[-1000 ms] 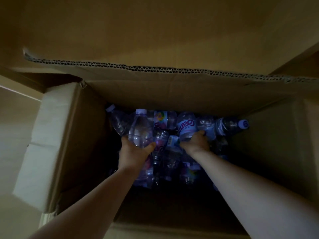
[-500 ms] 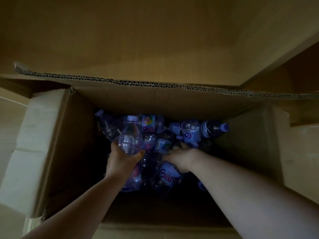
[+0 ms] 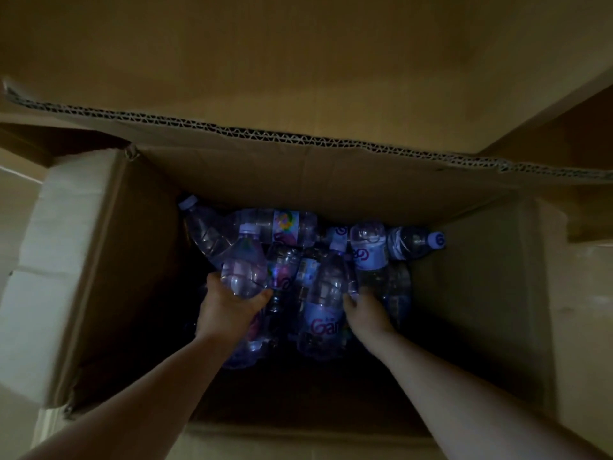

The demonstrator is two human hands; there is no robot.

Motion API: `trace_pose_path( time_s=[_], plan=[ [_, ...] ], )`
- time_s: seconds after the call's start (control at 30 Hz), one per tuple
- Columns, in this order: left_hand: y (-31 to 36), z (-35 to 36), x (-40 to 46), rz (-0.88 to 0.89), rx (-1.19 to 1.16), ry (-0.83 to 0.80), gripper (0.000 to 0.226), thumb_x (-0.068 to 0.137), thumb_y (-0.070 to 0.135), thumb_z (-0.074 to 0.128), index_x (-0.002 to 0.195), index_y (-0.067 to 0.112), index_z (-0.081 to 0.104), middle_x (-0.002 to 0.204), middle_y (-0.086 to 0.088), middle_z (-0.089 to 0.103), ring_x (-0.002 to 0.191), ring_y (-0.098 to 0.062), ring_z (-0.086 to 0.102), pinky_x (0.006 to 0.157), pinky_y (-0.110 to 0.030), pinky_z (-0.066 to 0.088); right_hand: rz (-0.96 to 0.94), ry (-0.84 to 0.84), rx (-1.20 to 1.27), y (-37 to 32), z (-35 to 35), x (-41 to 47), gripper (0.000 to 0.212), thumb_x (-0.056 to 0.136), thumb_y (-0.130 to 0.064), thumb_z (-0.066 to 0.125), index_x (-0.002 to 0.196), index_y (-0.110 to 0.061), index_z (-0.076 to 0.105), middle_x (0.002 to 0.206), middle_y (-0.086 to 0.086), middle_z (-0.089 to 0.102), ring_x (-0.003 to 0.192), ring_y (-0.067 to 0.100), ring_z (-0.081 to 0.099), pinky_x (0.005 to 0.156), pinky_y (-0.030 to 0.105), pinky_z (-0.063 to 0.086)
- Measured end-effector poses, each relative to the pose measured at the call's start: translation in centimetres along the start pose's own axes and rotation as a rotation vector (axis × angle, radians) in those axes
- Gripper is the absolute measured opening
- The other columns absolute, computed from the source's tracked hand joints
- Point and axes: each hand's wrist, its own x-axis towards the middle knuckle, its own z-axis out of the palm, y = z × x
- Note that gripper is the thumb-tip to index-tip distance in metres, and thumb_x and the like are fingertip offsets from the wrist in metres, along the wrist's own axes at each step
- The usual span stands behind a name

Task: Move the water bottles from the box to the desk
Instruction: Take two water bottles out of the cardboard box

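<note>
Cardboard box (image 3: pixel 109 260) floor lost in shadow

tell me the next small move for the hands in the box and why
Probably lift both hands straight up. The left hand already grips a clear bottle, and the right hand seems to grip a labelled bottle. Both bottles sit atop the pile inside the cardboard box.

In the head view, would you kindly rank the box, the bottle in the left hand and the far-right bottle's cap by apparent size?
1. Box, by far the largest, spanning the frame.
2. Bottle that the left hand grips.
3. Cap on the far-right bottle, smallest, though it lies farther from the camera.
</note>
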Motion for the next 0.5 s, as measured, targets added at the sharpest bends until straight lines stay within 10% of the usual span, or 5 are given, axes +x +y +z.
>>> trace_pose_path(
  time_s=[0.13,0.27,0.5],
  plan=[
    [-0.2,0.4,0.2,0.001,0.02,-0.005,0.076,0.068,0.035,0.084,0.125,0.019,0.036,0.108,0.0,0.058,0.092,-0.02,0.06,0.076,-0.033,0.049,0.111,-0.06,0.205,-1.1,2.5,-0.2,0.053,0.094,-0.048,0.055,0.123,-0.004,0.054,0.124,0.016,0.06,0.109,0.022,0.057,0.08,0.02,0.04],
    [-0.3,1.3,0.5,-0.006,-0.001,-0.001,0.072,0.066,0.035,0.085,0.119,0.021,0.038,0.103,0.001,0.059,0.088,-0.019,0.061,0.073,-0.03,0.047,0.308,0.071,0.144,-2.9,5.2,-0.4,0.106,0.074,-0.055,0.075,0.145,-0.001,0.018,0.148,0.024,0.029,0.136,0.036,0.034,0.105,0.035,0.036],
    [0.3,1.3,0.1,-0.022,0.005,-0.002,0.078,0.067,0.036,0.084,0.127,0.017,0.037,0.11,-0.007,0.061,0.089,-0.021,0.061,0.071,-0.028,0.043,0.287,0.255,0.462,-3.0,5.4,0.9,0.087,0.07,-0.029,0.084,0.13,0.005,0.031,0.126,0.02,0.054,0.108,0.029,0.058,0.084,0.027,0.043]
  ],
)
